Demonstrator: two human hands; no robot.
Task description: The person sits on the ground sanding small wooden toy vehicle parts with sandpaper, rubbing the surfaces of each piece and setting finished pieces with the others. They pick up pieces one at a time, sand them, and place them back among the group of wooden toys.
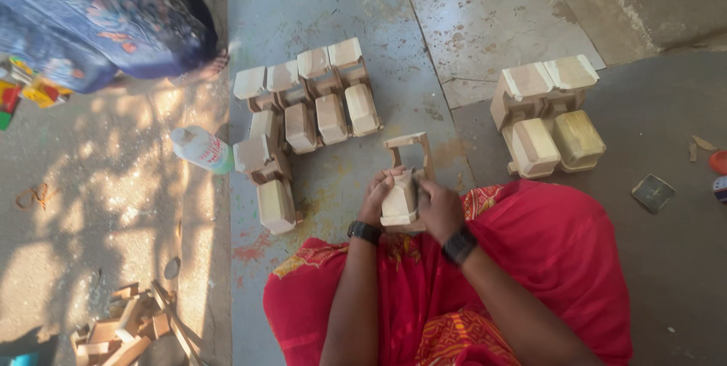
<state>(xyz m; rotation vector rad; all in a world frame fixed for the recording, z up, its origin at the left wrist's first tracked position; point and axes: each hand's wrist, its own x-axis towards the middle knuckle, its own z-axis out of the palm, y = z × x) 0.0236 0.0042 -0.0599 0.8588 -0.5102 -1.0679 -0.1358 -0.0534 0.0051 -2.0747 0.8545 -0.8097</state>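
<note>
Both hands hold one pale wooden toy piece [401, 195] over my red-clad lap. My left hand [376, 198] grips its left side and my right hand [439, 208] grips its right side. An open wooden frame [410, 150] sticks up from the piece's far end. Each wrist wears a dark watch. On the floor just beyond lies a row of several similar wooden pieces [314, 101], and one more [270, 184] lies to the left of my hands. A pair of the same pieces [547, 117] sits to the right.
A white plastic bottle [201, 149] lies on the floor at left. Another person in blue patterned cloth [98, 17] sits at upper left. Wood offcuts [125, 326] are piled at lower left. A small flat square [653, 192] lies at right.
</note>
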